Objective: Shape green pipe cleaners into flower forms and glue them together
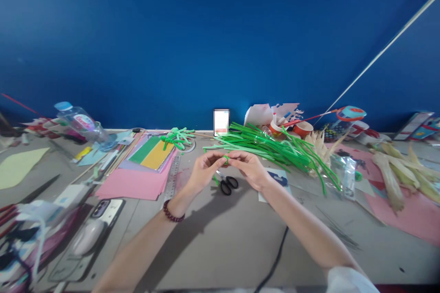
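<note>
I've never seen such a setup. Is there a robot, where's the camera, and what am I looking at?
No robot here: these are a person's two bare hands. This one picture comes from a camera worn on that person's head, looking forward and down. The left hand and the right hand meet in the middle, holding a small green piece between them; little of it shows. On the grey table, black-handled scissors lie just below the hands in the picture. Behind lies a bundle of green strands; coloured sheets are to the left, pale husks to the far right.
</note>
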`<state>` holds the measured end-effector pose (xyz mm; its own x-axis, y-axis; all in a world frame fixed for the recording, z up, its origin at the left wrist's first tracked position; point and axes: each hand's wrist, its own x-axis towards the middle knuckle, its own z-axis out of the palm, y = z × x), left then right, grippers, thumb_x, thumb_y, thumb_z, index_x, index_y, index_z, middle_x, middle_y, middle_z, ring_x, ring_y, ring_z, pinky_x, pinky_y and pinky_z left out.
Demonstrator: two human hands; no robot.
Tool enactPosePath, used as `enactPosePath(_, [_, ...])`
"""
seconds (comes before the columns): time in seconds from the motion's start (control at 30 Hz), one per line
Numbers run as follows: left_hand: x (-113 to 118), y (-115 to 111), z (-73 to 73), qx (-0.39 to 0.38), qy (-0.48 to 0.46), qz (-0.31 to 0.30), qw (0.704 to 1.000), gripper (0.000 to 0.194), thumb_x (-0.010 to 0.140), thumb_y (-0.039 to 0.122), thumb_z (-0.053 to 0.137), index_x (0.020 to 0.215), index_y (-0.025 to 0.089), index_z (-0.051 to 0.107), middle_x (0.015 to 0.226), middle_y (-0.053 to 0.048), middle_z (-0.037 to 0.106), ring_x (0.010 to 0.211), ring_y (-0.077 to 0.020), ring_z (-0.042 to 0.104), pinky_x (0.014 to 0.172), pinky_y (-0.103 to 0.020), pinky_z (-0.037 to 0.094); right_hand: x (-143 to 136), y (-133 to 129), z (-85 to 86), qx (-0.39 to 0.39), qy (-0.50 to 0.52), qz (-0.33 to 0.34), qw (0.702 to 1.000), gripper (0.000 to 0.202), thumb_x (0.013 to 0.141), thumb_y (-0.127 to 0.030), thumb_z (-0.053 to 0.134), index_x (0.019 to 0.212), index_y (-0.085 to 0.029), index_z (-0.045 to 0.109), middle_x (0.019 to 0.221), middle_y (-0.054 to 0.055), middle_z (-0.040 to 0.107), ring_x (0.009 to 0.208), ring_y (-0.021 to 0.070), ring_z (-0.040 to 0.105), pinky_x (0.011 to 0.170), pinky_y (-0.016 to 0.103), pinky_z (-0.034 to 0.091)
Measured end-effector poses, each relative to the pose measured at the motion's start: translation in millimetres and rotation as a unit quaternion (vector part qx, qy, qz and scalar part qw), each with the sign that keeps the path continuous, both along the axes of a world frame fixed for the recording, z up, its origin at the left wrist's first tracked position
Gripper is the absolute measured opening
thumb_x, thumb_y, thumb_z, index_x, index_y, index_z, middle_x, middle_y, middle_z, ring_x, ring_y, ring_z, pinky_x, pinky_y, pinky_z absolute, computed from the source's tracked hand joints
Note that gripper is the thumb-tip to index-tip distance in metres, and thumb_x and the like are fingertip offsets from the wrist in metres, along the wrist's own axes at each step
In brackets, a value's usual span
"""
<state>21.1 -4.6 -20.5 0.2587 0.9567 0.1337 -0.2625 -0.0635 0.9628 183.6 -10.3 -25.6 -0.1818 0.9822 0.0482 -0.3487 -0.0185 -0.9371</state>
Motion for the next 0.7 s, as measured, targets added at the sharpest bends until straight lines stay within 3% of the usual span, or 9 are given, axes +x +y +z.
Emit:
enactPosePath(0.3, [1,0,0.8,-0.008,0.009,-0.001,1.000,0.028,0.070,0.038,0.076,0.084,0.014,0.072,0.079,-0.006,0.071,0.067,-0.0136,0.064,0.069,-0.027,0.053,-4,2,-1.4,0.118,-0.093,-0.066,0.986,0.018,0.067,-0.039,0.078,0.077,-0.024,0.075,0.084,0.003,0.067,0.074,0.0163,0.064,0.073,0.035,0.056])
enactPosePath(0.5, [3,-3,7.4,-0.029,-0.016,-0.001,0.999,0.027,0.066,0.038,0.079,0.078,0.014,0.073,0.071,-0.004,0.070,0.062,-0.0122,0.062,0.065,-0.026,0.051,-5,2,-6.1,0.141,-0.092,-0.072,0.983,0.019,0.070,-0.041,0.076,0.079,-0.024,0.076,0.083,0.004,0.064,0.074,0.0163,0.063,0.069,0.034,0.058])
enactPosePath(0.7, [3,-2,5.9,-0.059,-0.050,-0.016,0.997,0.028,0.065,0.038,0.079,0.079,0.014,0.073,0.071,-0.005,0.071,0.063,-0.0134,0.062,0.066,-0.027,0.051,7,2,6.5,0.171,-0.148,-0.021,0.974,0.021,0.081,-0.040,0.066,0.092,-0.026,0.076,0.090,0.005,0.066,0.074,0.0151,0.062,0.073,0.033,0.056])
